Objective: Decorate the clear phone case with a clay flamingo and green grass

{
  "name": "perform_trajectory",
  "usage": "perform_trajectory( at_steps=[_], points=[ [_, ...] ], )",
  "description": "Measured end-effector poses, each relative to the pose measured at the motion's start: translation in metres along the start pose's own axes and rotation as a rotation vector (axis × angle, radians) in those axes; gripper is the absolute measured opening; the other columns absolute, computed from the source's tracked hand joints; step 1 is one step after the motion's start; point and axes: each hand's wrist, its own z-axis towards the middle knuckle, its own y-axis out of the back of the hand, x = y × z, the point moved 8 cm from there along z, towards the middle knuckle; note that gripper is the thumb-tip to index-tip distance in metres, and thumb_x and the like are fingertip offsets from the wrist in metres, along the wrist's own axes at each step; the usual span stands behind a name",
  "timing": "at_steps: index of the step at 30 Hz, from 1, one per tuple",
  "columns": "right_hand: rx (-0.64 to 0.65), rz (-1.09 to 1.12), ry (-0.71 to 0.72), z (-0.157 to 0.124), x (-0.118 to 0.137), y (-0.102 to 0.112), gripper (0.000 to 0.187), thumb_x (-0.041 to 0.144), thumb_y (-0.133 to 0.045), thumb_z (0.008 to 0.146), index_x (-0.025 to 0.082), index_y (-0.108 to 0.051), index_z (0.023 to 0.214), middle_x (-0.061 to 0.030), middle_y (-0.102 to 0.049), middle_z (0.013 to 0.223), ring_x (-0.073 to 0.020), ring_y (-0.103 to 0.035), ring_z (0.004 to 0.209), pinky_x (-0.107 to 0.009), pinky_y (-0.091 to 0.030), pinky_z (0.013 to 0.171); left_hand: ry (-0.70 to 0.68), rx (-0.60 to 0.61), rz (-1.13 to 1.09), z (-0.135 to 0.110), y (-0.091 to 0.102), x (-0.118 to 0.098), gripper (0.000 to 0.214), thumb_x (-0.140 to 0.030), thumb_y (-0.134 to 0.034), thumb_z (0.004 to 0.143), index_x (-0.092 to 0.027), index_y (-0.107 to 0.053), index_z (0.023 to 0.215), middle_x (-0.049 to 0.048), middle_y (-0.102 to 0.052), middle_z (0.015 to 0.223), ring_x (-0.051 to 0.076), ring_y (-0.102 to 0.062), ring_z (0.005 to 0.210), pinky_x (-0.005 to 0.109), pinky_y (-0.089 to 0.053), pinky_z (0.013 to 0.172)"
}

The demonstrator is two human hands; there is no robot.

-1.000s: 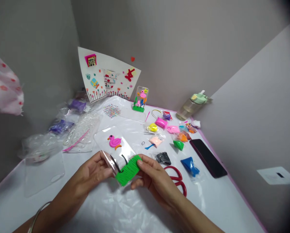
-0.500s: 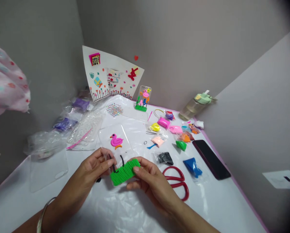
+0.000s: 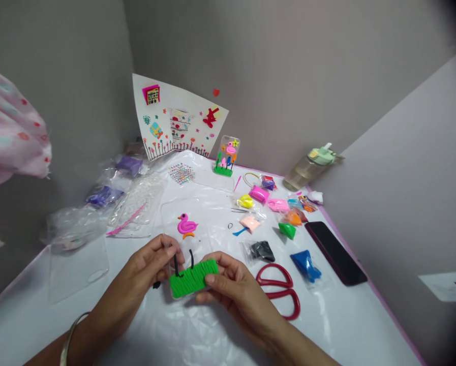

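A clear phone case (image 3: 207, 216) is held between my two hands, tilted above the white table. Ridged green clay (image 3: 191, 279) covers its lower end, and two thin black clay strips (image 3: 191, 258) rise from the green. Higher up on the case sits a pink clay duck (image 3: 187, 224) with an orange foot. My left hand (image 3: 151, 264) grips the left edge, its thumb beside the left black strip. My right hand (image 3: 231, 279) pinches the lower right corner, thumb on the green clay. Near my left fingers lies a small black piece (image 3: 156, 285).
Red-handled scissors (image 3: 279, 290), a black clay packet (image 3: 262, 251), a blue clay packet (image 3: 306, 265) and a phone (image 3: 335, 252) lie to the right. A decorated case (image 3: 227, 155) stands at the back near a bottle (image 3: 307, 165). Another clear case (image 3: 79, 267) lies left.
The phone case has turned slightly and is more upright, its green end lower to the left. Both hands keep their hold; the whole view has shifted a little.
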Motion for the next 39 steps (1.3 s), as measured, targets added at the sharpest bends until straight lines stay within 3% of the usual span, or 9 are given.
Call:
perform_trajectory(
  at_steps=[7, 16, 24, 39],
  points=[
    [0.016, -0.001, 0.015, 0.000, 0.000, -0.002, 0.032, 0.026, -0.089, 0.075, 0.014, -0.068, 0.097, -0.0038, -0.077, 0.089, -0.0143, -0.075, 0.081, -0.025, -0.060, 0.074, -0.022, 0.030, 0.029, 0.002, -0.001, -0.001, 0.019, -0.042, -0.066, 0.094, -0.025, -0.062, 0.089, -0.0051, -0.058, 0.076, 0.013, -0.046, 0.069, 0.026, -0.036, 0.064],
    [-0.009, -0.070, 0.037, -0.001, 0.002, -0.004, 0.033, 0.029, -0.089, 0.074, 0.015, -0.068, 0.094, -0.0004, -0.073, 0.083, -0.0120, -0.071, 0.073, -0.026, -0.058, 0.075, -0.017, 0.027, 0.018, 0.002, 0.000, 0.005, 0.028, -0.050, -0.069, 0.091, -0.025, -0.058, 0.098, -0.0046, -0.057, 0.083, 0.015, -0.049, 0.078, 0.029, -0.038, 0.070],
    [-0.011, -0.168, 0.034, -0.003, -0.002, -0.009, 0.034, 0.032, -0.087, 0.077, 0.015, -0.067, 0.098, -0.0023, -0.075, 0.087, -0.0122, -0.074, 0.073, -0.023, -0.054, 0.074, -0.001, -0.065, -0.061, 0.004, -0.002, 0.009, 0.063, -0.048, -0.082, 0.077, -0.026, -0.042, 0.121, -0.0062, -0.055, 0.084, 0.015, -0.052, 0.076, 0.029, -0.042, 0.065],
    [0.022, -0.077, 0.039, -0.001, -0.003, -0.009, 0.033, 0.030, -0.088, 0.077, 0.014, -0.068, 0.096, -0.0017, -0.076, 0.087, -0.0109, -0.073, 0.074, -0.023, -0.057, 0.076, 0.010, -0.021, -0.068, 0.004, -0.001, 0.011, 0.049, -0.042, -0.078, 0.084, -0.028, -0.049, 0.120, -0.0053, -0.059, 0.089, 0.015, -0.053, 0.079, 0.029, -0.042, 0.069]
  ],
)
